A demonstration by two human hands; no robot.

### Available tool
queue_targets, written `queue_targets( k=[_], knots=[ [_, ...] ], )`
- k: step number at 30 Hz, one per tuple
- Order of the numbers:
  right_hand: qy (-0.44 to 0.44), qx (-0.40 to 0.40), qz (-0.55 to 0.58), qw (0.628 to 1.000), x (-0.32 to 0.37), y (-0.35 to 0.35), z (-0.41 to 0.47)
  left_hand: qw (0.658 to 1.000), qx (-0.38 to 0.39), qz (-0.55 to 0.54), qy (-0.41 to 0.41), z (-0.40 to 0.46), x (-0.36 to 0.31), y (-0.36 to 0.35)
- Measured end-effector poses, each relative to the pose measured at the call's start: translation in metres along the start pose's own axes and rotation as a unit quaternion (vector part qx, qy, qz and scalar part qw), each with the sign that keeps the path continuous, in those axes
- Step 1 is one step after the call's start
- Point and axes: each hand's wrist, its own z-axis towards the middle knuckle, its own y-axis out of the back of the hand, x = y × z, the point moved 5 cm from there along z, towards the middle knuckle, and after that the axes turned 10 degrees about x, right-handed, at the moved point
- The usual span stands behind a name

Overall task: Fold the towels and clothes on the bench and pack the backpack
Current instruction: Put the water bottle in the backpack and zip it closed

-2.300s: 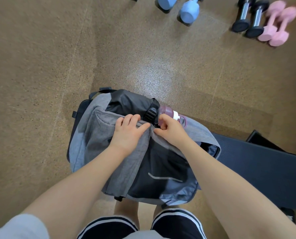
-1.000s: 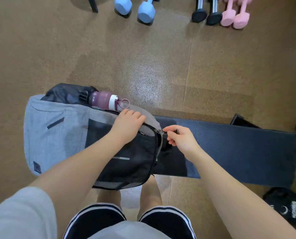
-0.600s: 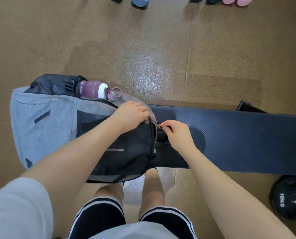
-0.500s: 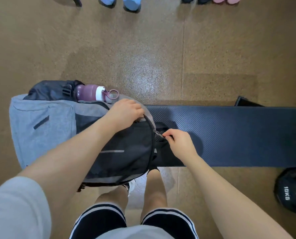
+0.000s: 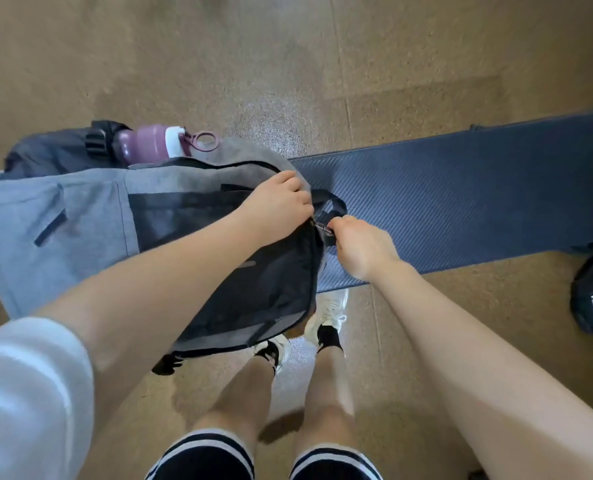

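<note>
From the head camera, the soft grey and black backpack (image 5: 122, 220) lies on the left end of the long dark blue bench (image 5: 461, 188). The left hand (image 5: 277, 206) grips its top edge, fingers curled on the cloth. The right hand (image 5: 361, 244) pinches the small metal zip pull (image 5: 321, 227). This looks like the zipping step. Next, the pull needs sliding along while the bag is held firm.

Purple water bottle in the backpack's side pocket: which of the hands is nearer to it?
Left. The left hand grips the backpack top edge, just below and right of the purple bottle. The right hand pinches the zipper pull, farther away over the bench.
</note>
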Motion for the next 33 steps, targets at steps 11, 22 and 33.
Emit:
queue_targets(
  k=[11,22,33],
  knots=[
    [0.037,0.106,0.061,0.992,0.000,-0.092,-0.072,0.958,-0.170,-0.066,0.221,-0.027,-0.022,-0.003],
    [0.088,-0.032,0.009,0.996,-0.006,-0.063,-0.067,0.867,0.118,-0.218,0.432,-0.093,-0.136,-0.050],
    [0.143,-0.016,0.085,0.986,0.058,-0.104,-0.089,0.743,-0.084,-0.446,0.491,-0.116,-0.125,-0.057]
  ],
)
